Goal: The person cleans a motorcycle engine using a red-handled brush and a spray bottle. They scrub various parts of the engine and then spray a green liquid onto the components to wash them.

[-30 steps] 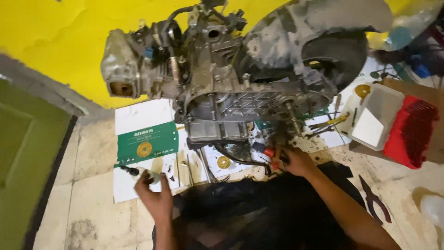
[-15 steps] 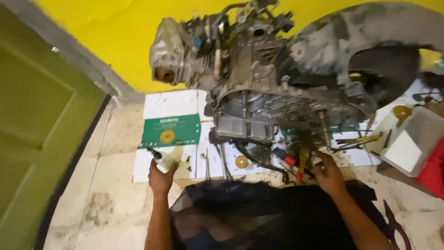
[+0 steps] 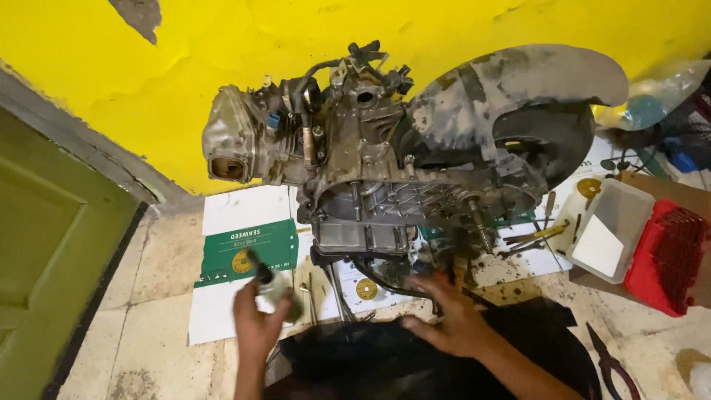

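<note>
A dirty scooter engine with a grey mudguard and rear wheel lies on flattened cardboard on the floor. My left hand is raised over the cardboard and grips a small pale object with a dark tip; motion blur hides what it is. My right hand rests with fingers spread on black cloth just below the engine, beside a red-tipped part and black hoses.
A green door stands at the left and a yellow wall behind. A clear plastic tub and red basket sit at the right. Hand tools lie by the engine, pliers on the floor.
The view has swung back and forth. My left hand has lifted off the cardboard with the small object. My right hand has slid down from the engine onto the black cloth.
</note>
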